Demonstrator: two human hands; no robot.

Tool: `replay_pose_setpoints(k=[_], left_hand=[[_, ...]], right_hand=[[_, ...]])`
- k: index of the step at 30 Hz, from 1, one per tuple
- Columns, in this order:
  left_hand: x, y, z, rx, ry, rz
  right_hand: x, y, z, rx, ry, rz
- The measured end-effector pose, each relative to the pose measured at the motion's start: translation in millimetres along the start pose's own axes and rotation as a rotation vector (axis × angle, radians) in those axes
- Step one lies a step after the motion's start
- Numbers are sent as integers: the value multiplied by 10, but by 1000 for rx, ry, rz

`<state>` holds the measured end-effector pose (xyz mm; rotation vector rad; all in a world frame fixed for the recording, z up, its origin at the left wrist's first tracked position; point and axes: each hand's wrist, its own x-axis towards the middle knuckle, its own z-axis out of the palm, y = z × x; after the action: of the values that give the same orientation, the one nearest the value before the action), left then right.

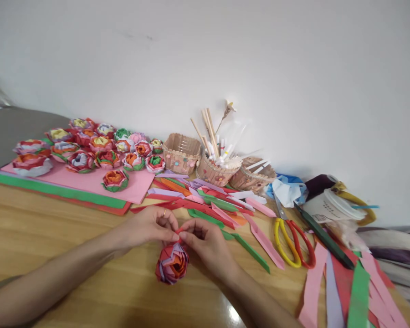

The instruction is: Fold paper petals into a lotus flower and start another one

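Note:
A folded paper flower (172, 265) with an orange centre and red and purple petals hangs below my hands, above the wooden table (99, 255). My left hand (153, 226) and my right hand (205, 239) meet just over it, fingertips almost touching. Both pinch a small red paper piece (179, 234) at the flower's upper edge; my fingers hide most of it. Behind my hands lies a pile of folded paper strips (208, 200) in red, green, pink, purple and white. Several finished paper flowers (114, 180) sit at the left on stacked coloured paper (71, 193).
Scissors (294, 243) with yellow and red handles lie at the right, beside a dark green box cutter (324, 234). Uncut strips (314, 287) cover the front right. Small baskets (181, 155), one holding pens and sticks, line the wall near a white tub (331, 207).

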<state>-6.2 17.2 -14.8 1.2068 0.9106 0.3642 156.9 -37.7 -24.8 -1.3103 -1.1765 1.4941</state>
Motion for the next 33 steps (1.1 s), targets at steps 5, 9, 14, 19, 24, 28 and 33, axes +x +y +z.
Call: replay_pose_setpoints(k=[5, 9, 14, 19, 24, 28, 33], left_hand=[[12, -31, 0, 98, 60, 62], [17, -30, 29, 135, 92, 110], [27, -37, 17, 119, 121, 155], [59, -21, -38, 89, 105, 142], [61, -3, -51, 68, 66, 114], [55, -28, -22, 73, 88, 109], [54, -45, 17, 87, 114, 123]], right_hand=[[-22, -2, -24, -208, 30, -70], [-76, 22, -6, -464, 80, -238], [-47, -1, -26, -352, 44, -175], [18, -62, -86, -166, -41, 35], [11, -62, -100, -219, -29, 47], [-11, -60, -104, -486, -13, -29], [-35, -66, -98, -676, -14, -167]])
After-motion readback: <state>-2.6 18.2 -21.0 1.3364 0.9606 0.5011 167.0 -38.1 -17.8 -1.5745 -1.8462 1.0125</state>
